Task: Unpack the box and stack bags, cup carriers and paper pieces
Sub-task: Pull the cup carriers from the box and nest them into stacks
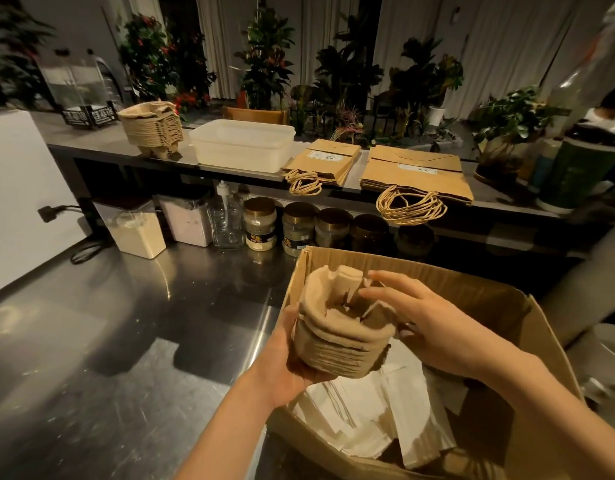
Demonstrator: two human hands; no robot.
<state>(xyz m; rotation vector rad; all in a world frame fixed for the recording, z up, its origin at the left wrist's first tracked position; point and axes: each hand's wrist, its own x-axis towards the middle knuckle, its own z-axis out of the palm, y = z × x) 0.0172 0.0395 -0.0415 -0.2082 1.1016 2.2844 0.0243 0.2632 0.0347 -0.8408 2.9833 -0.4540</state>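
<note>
An open cardboard box (528,327) stands on the steel counter at the lower right, with white paper pieces (375,417) lying inside. Above it I hold a nested stack of pulp cup carriers (337,337). My left hand (285,362) grips the stack from below and the left side. My right hand (427,320) holds its right side, fingers reaching over the top rim. On the raised shelf behind lie another stack of cup carriers (152,128) and two piles of brown paper bags (325,161) (415,173) with twine handles.
A white plastic tub (242,143) sits on the shelf between the carriers and the bags. Jars (297,228), a pump bottle (226,216) and powder containers (136,225) line the counter's back. A large green cup (576,168) stands at right. Plants fill the background.
</note>
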